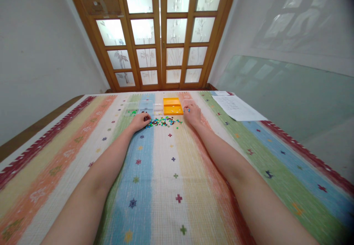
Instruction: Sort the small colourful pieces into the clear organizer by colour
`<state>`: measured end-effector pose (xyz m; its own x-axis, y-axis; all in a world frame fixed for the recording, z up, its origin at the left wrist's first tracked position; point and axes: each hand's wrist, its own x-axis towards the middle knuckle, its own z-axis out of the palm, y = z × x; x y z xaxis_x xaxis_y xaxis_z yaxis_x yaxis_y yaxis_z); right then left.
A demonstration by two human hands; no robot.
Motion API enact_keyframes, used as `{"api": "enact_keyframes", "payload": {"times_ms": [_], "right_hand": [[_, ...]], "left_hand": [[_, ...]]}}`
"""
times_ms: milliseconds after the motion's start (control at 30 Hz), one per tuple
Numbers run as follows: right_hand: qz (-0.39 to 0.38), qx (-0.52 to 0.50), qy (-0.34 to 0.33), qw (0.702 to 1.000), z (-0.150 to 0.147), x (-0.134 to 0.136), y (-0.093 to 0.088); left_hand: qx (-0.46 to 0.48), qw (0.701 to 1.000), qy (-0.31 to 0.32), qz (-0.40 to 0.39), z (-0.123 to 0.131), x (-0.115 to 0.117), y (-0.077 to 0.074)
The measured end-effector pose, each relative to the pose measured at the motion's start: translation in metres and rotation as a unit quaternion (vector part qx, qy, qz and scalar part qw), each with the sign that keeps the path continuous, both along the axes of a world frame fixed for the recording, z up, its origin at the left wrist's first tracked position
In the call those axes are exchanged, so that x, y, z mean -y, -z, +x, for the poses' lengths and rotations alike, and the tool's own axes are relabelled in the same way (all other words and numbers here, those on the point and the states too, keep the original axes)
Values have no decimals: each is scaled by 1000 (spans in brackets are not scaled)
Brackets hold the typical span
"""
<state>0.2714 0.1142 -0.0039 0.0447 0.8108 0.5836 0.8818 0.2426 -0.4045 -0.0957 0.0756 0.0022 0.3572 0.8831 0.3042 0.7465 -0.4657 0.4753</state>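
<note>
Small loose plastic pieces [164, 121] in blue, green and dark brown lie in a spread-out heap on the tablecloth. At the heap's left end, my left hand [139, 122] rests with its fingers curled together; what they hold, if anything, is too small to make out. My right hand [193, 114] is closed in a pinch just right of the yellow tray [173, 101], and a small blue piece [188, 110] shows at its fingertips. Inside that divided tray are a few tiny pale bits. Behind my left hand stands a clear plastic box [129, 106] with some green pieces in it.
Between the clear box and the yellow tray sits a smaller clear container [158, 108]. Printed paper sheets [235, 106] lie at the far right of the striped tablecloth [166, 186]. Beyond the table are wooden glass doors [163, 34], with a glass panel [287, 93] at right.
</note>
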Motion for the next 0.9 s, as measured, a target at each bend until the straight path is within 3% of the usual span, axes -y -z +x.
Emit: {"api": "enact_keyframes", "payload": {"times_ms": [200,433,700,900], "right_hand": [[19,12,-35,999,-1,3,-1],[18,30,-76,996,-10,6,-5],[72,101,-265,956,-43,36,-19],[113,165,-329,923,-64,54,-25]], "left_hand": [[26,999,-36,7,8,3,0],[77,997,-4,15,17,4,0],[235,972,12,-18,54,11,-8],[310,948,49,-60,74,21,-11]]}}
